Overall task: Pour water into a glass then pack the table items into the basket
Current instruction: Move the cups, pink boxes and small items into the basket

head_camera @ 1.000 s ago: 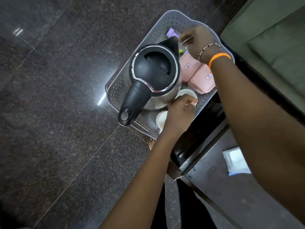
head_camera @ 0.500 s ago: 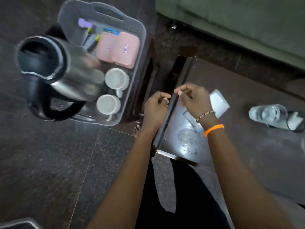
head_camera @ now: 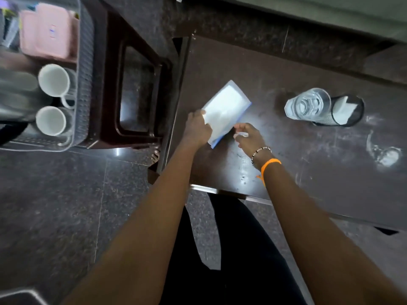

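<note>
Head view, now: both hands have left the basket and come across to the worktop, where they meet at a flat white packet with a blue edge. The left hand has its fingers closed on the packet's near left edge; the packet appears to lie on the worktop, tilted diagonally, though whether it is already lifting cannot be told. The right hand sits just beside the packet's near corner with fingers loosely curled and holding nothing; contact with the packet cannot be confirmed.

Half a second earlier both hands hovered over the worktop edge short of the packet, and a second ago they were inside the basket, setting cups beside the kettle. The shift marks the end of one placement and the start of the next pick.

The basket stands on a dark stool to the left, well apart from the packet, holding two white cups, pink boxes and the kettle's blurred body at the frame edge. A glass of water stands filled to the right, touching or just beside a black mesh holder containing white paper. The pouring thus appears finished, and three items remain to pack.
</note>
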